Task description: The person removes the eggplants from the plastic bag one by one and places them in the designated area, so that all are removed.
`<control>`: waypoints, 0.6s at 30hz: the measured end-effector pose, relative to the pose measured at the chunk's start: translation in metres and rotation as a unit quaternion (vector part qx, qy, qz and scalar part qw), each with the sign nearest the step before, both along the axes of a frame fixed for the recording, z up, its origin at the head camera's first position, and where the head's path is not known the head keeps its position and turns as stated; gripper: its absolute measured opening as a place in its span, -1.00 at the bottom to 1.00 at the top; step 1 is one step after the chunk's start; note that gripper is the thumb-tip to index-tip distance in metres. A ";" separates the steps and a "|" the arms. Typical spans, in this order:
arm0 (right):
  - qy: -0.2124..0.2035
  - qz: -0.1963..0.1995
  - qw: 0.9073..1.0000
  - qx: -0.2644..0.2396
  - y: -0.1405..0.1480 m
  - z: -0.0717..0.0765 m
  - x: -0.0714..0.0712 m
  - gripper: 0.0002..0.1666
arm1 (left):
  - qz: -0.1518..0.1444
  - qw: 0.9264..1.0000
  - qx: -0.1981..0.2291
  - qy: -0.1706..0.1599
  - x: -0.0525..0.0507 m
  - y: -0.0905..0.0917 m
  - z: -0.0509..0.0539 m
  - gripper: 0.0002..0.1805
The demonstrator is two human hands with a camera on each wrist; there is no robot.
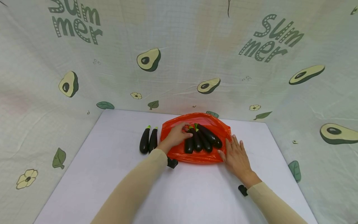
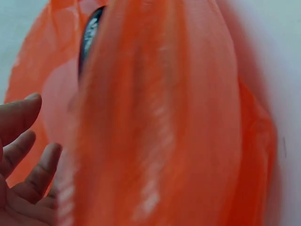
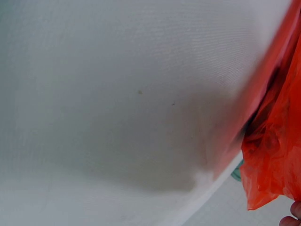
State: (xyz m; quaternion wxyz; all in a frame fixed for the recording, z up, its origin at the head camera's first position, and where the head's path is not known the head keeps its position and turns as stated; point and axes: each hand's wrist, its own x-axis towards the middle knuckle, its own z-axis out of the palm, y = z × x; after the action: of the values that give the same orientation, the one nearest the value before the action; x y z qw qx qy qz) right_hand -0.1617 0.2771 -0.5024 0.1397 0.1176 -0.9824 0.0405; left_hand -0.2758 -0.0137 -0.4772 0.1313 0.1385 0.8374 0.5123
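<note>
A red plastic bag [image 1: 195, 158] lies spread on the table with its mouth open, several dark eggplants [image 1: 207, 137] side by side in it. My left hand [image 1: 176, 136] reaches over the bag's left side, fingers near the top of the leftmost eggplant [image 1: 189, 146]. In the left wrist view, the loosely bent fingers [image 2: 40, 172] hold nothing; the bag's edge [image 2: 150, 117] hides much of the inside, and part of an eggplant [image 2: 89, 40] shows. Against the bag's right rim rests my right hand [image 1: 237, 157], fingers extended. Only its fingertips [image 3: 291, 220] appear in the right wrist view, beside red plastic [image 3: 277, 146].
Left of the bag, two more eggplants [image 1: 144, 141] lie on the white table [image 1: 195, 193], stems pointing away. Behind the table hangs a pale cloth [image 1: 179, 56] printed with avocados and leaves. A black strap end shows at each wrist.
</note>
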 end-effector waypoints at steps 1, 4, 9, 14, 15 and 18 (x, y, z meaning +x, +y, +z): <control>0.001 0.000 1.000 0.000 0.000 0.000 0.000 -0.12 | 0.002 1.000 -0.003 0.000 0.000 0.002 -0.002 -0.41; 0.001 0.000 1.000 0.001 0.001 0.000 0.001 -0.12 | 0.007 1.000 -0.013 0.000 0.000 0.009 -0.009 -0.35; -0.004 -0.001 1.000 0.004 0.001 -0.001 0.001 -0.11 | 0.020 0.999 -0.028 -0.009 0.001 0.016 -0.018 -0.28; -0.001 0.000 1.000 0.008 0.001 -0.002 0.002 -0.12 | 0.033 0.998 -0.046 -0.012 0.002 0.020 -0.024 -0.25; -0.001 0.000 1.000 0.008 0.001 -0.002 0.002 -0.12 | 0.036 0.998 -0.050 -0.015 0.002 0.020 -0.026 -0.24; 0.005 0.003 1.000 0.005 0.001 -0.002 0.002 -0.12 | 0.048 0.996 -0.061 -0.033 0.000 0.022 -0.031 -0.16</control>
State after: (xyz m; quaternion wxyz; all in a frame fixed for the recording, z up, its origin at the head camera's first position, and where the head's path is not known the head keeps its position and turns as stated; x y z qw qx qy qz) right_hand -0.1601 0.2786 -0.5048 0.1442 0.1212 -0.9815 0.0353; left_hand -0.2761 0.0086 -0.5079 0.1426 0.0729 0.8677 0.4706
